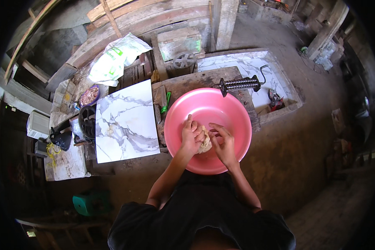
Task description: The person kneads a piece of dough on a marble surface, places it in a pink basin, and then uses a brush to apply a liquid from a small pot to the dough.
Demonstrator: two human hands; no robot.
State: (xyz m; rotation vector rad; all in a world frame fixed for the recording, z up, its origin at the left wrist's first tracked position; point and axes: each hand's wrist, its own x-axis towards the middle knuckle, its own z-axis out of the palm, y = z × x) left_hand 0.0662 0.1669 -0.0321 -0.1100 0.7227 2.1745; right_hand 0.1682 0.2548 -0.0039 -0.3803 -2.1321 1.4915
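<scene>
A pink plastic basin (180, 109) stands in front of me, with a pale lump of dough (206, 145) inside. My left hand (191, 136) is curled against the left side of the dough, its fingers bent over it and one finger pointing away from me. On the other side, my right hand (222, 143) has its fingers bent but apart, close to the dough's upper right. Both hands are inside the basin. Part of the dough is hidden by my fingers, and whether the right fingertips touch it I cannot tell.
Left of the basin lies a white marble-patterned board (127, 123). A green-handled tool (166, 102) rests between them. Behind the basin sits a metal roller with a crank (240, 84) on a wooden table. A white sack (118, 58) and a green stool (87, 204) are further left.
</scene>
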